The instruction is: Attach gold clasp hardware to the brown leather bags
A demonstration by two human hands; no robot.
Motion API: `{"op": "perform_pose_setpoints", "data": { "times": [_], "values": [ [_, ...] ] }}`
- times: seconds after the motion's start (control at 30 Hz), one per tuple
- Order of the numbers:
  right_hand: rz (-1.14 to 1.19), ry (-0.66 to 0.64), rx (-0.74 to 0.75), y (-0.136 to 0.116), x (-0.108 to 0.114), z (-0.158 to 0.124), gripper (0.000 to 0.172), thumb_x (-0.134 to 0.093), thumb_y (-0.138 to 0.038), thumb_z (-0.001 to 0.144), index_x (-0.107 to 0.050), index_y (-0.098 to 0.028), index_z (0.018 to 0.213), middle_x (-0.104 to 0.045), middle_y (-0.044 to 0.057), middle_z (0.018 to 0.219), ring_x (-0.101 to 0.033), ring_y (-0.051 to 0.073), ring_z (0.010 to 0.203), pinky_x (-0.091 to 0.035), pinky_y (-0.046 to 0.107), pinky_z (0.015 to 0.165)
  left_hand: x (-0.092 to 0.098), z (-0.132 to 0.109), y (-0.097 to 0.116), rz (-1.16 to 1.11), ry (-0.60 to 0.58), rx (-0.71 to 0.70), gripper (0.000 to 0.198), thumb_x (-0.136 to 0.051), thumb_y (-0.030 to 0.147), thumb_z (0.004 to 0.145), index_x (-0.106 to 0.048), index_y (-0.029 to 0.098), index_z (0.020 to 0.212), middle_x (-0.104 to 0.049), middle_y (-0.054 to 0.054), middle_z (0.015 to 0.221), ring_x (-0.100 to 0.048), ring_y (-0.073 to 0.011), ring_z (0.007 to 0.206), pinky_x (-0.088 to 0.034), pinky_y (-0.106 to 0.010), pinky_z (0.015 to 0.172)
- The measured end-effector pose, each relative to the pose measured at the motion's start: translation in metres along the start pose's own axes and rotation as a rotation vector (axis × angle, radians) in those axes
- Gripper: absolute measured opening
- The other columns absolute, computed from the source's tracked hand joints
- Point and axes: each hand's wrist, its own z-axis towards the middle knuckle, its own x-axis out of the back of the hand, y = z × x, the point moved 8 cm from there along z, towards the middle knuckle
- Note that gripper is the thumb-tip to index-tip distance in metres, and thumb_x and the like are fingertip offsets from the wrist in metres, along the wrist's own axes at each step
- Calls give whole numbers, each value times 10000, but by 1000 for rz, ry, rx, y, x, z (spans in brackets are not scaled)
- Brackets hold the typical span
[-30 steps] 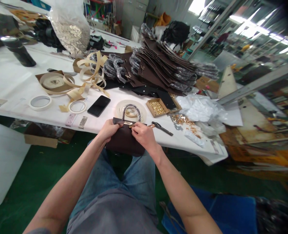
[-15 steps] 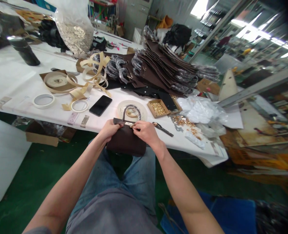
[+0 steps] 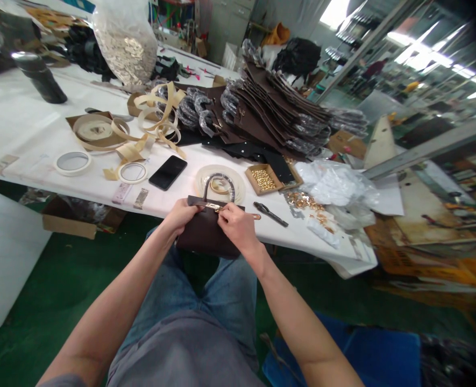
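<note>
A small dark brown handbag [image 3: 207, 235] rests against the table edge above my lap, its arched handle [image 3: 218, 177] standing upright. My left hand [image 3: 182, 215] grips the bag's upper left edge, beside the flap. With fingers pinched at the gold clasp [image 3: 213, 206], my right hand [image 3: 236, 224] holds the bag's front at the upper right. A brown strap end [image 3: 256, 216] with gold-coloured trim pokes out past the right hand. My fingers hide part of the clasp.
Behind the bag lies a white tape roll [image 3: 238, 185]. A phone [image 3: 168, 172], a black pen-like tool [image 3: 270, 214] and a box of gold studs [image 3: 262, 179] lie nearby. Stacked brown bag pieces [image 3: 278, 107] and a tall bottle [image 3: 40, 78] stand farther back.
My right hand has turned and shifted slightly down and left at the clasp. The strap end now shows to its right. My left hand keeps its grip.
</note>
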Motion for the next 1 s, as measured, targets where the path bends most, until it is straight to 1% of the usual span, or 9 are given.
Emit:
{"op": "perform_pose_setpoints", "data": {
  "times": [0.1, 0.2, 0.33, 0.47, 0.57, 0.67, 0.83, 0.9, 1.0],
  "values": [
    [11, 1, 36, 3, 3, 3, 237, -663, -160, 1128, -780, -198, 925, -769, 72, 1074, -696, 190, 901, -412, 350, 713, -1, -1, 0, -12, -6, 25, 300, -901, 359, 646, -797, 156, 841, -803, -83, 831, -656, -213, 724, -464, -304, 675],
    [-32, -38, 85, 0, 4, 2, 270, -627, -151, 1136, -765, -190, 907, -750, 86, 1038, -673, 197, 877, -391, 360, 695, 0, -2, -1, 10, -6, 28, 282, -895, 337, 630, -797, 157, 825, -806, -87, 827, -660, -214, 718, -456, -302, 663],
    [9, -74, 129, -3, 5, -1, 246, -668, -184, 1117, -767, -204, 892, -747, 61, 1049, -646, 184, 826, -409, 359, 710, 2, -6, -6, 22, -18, 49, 296, -904, 342, 625, -793, 157, 827, -802, -91, 832, -671, -218, 709, -452, -307, 657],
    [-37, -57, 109, -11, 1, -7, 218, -670, -168, 1103, -752, -202, 903, -725, 90, 1038, -642, 221, 865, -447, 373, 743, 4, -6, -9, 17, -2, 48, 305, -912, 353, 624, -793, 159, 827, -802, -92, 838, -677, -222, 714, -463, -309, 664],
    [-124, -17, 77, -23, -5, -16, 216, -614, -108, 1109, -750, -184, 959, -721, 133, 1066, -653, 265, 936, -477, 390, 775, 5, -5, -11, 10, 20, 34, 285, -896, 338, 621, -799, 161, 822, -809, -90, 853, -684, -222, 735, -475, -301, 668],
    [-163, 6, 49, -29, -10, -23, 244, -563, -58, 1111, -756, -170, 1013, -726, 151, 1070, -661, 279, 947, -493, 396, 805, 5, -6, -12, 6, 26, 35, 282, -890, 327, 615, -803, 159, 824, -816, -91, 853, -688, -223, 738, -478, -296, 663],
    [10, 70, 15, -12, -2, -20, 200, -615, -176, 1152, -755, -205, 1012, -787, 112, 1107, -727, 248, 992, -491, 355, 807, 4, -7, -12, -10, 16, 46, 300, -905, 340, 625, -823, 153, 844, -831, -108, 867, -704, -240, 766, -493, -310, 690],
    [52, 110, 1, -5, 5, -16, 169, -618, -202, 1162, -767, -208, 1083, -815, 99, 1108, -748, 240, 994, -490, 345, 822, 3, -7, -10, -18, 17, 41, 303, -911, 347, 635, -835, 150, 852, -838, -112, 887, -706, -240, 784, -500, -315, 713],
    [34, 120, 39, -5, 10, -14, 193, -592, -209, 1183, -784, -206, 1172, -831, 96, 1097, -757, 230, 967, -476, 344, 822, 2, -5, -8, -24, 3, 36, 313, -920, 352, 648, -847, 147, 872, -841, -113, 897, -709, -245, 798, -505, -324, 737]
  ]
}}
